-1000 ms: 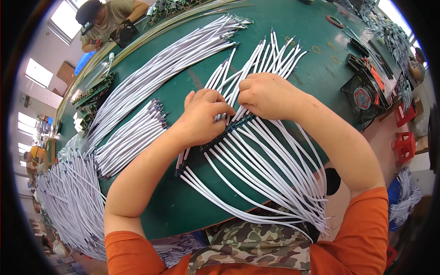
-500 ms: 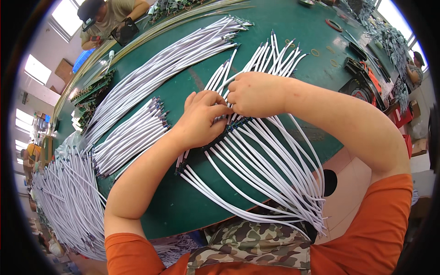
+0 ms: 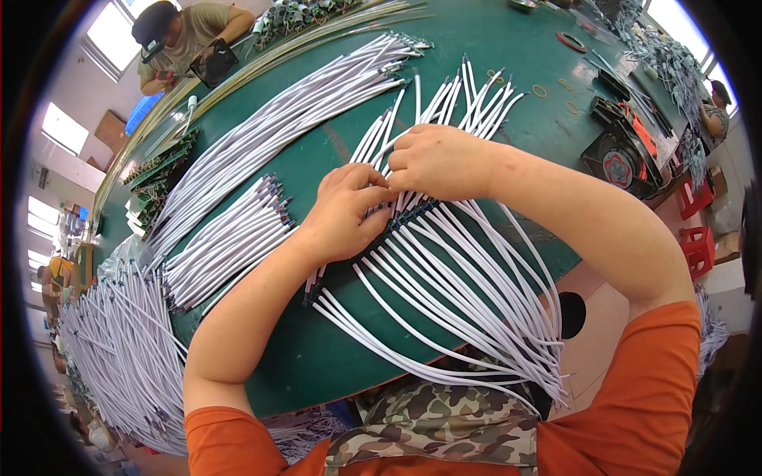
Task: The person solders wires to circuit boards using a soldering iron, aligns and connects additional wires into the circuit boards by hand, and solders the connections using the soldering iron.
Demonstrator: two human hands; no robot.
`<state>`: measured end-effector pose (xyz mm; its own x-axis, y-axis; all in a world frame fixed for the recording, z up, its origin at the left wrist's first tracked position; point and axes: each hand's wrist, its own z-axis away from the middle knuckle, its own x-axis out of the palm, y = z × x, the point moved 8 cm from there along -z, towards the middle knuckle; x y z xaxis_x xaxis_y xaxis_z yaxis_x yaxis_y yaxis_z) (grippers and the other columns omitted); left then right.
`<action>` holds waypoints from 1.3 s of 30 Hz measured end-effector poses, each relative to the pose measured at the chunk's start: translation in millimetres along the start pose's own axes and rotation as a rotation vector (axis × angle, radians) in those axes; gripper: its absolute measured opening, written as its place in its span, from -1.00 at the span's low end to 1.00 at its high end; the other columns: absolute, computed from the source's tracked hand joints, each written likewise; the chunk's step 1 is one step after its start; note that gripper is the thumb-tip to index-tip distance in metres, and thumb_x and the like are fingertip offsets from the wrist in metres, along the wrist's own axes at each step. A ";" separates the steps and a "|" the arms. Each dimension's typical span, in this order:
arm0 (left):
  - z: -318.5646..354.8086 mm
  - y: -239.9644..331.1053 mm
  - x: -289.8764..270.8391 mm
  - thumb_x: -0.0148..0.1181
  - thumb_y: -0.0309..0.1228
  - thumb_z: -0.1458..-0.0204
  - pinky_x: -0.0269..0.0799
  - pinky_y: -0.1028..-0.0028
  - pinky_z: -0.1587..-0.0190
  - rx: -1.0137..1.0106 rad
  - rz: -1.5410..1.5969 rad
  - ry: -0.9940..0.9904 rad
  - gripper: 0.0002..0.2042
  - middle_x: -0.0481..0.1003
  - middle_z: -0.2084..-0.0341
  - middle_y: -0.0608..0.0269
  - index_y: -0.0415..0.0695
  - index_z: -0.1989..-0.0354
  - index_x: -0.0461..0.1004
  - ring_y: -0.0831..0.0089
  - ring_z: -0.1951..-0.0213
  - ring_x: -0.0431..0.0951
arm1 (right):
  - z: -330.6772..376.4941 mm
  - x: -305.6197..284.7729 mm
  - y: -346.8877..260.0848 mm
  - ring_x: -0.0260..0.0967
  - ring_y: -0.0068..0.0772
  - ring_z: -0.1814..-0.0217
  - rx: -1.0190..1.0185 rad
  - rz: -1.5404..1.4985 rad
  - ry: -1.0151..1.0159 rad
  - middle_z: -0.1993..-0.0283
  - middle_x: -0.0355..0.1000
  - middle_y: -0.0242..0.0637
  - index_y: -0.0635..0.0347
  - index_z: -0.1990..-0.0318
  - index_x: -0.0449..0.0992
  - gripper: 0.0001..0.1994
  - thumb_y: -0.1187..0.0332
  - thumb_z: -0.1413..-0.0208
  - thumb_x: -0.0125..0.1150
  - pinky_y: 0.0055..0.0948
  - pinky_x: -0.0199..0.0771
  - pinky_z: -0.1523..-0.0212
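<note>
Above a dark connector strip (image 3: 409, 216) on the table, my two hands meet with their fingertips close together. My right hand (image 3: 441, 163) is closed around a white cable, with its fingers curled under and the tip hidden. My left hand (image 3: 349, 213) has its thumb and fingers bent in a pinch next to it; what lies between them is too hidden to name. White cables (image 3: 468, 274) fan from the strip toward my lap. Shorter white cable ends (image 3: 476, 107) with dark tips stick out beyond my hands on the far side.
Bundles of long white cables (image 3: 278, 119) and short ones (image 3: 226, 242) lie on the green table (image 3: 317, 349) to the left. A large cable pile (image 3: 119, 349) stands at the left edge. Rubber bands (image 3: 540, 91) and a black-and-orange tool (image 3: 627, 151) lie right. A person (image 3: 190, 40) works across the table.
My hands stay together over the strip, with only small finger movements. One white cable beyond my right hand now stands more upright. The whole view has shifted slightly.
</note>
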<state>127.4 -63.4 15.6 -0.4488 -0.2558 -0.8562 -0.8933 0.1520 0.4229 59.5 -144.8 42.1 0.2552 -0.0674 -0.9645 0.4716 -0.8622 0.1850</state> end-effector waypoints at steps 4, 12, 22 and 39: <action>-7.5 -5.1 -0.2 0.33 -0.41 -0.04 0.25 0.18 -0.25 -0.060 0.049 -0.027 -0.82 0.49 0.10 0.20 -0.10 0.17 0.66 0.16 -0.10 0.43 | 9.3 3.9 4.4 0.49 -0.29 0.05 0.127 -0.097 0.068 0.25 0.50 -0.41 0.04 0.31 0.62 -0.90 0.39 -0.02 0.21 -0.27 0.51 -0.05; -16.0 -13.2 -2.3 0.45 -0.26 0.07 0.20 0.20 -0.28 -0.174 0.075 -0.120 -0.76 0.54 0.13 0.24 -0.01 0.22 0.72 0.19 -0.11 0.43 | 10.6 3.8 6.1 0.50 -0.28 0.06 0.169 -0.072 -0.002 0.24 0.51 -0.39 0.04 0.30 0.62 -0.88 0.39 -0.01 0.20 -0.28 0.53 -0.01; -21.9 -15.4 1.9 0.47 -0.33 0.03 0.18 0.20 -0.30 -0.175 0.055 -0.259 -0.75 0.50 0.06 0.25 0.00 0.15 0.71 0.16 -0.15 0.36 | 14.7 -6.5 3.4 0.48 -0.30 0.10 0.171 -0.057 0.021 0.30 0.47 -0.40 0.06 0.35 0.61 -0.91 0.39 0.01 0.21 -0.27 0.51 0.04; -11.9 4.7 -0.1 0.37 -0.40 0.04 -0.02 -0.20 -0.41 -0.221 -0.142 -0.130 -0.88 0.48 0.14 0.25 -0.04 0.30 0.64 0.16 -0.13 0.42 | 4.2 -15.3 -1.3 0.46 -0.34 0.08 0.094 -0.032 0.077 0.28 0.46 -0.41 0.07 0.40 0.64 -0.92 0.40 0.07 0.24 -0.28 0.47 -0.01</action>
<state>123.0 -74.0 21.2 -0.3254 -0.1330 -0.9362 -0.9365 -0.0917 0.3386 51.5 -144.8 55.8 0.3069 -0.0040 -0.9517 0.3999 -0.9069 0.1328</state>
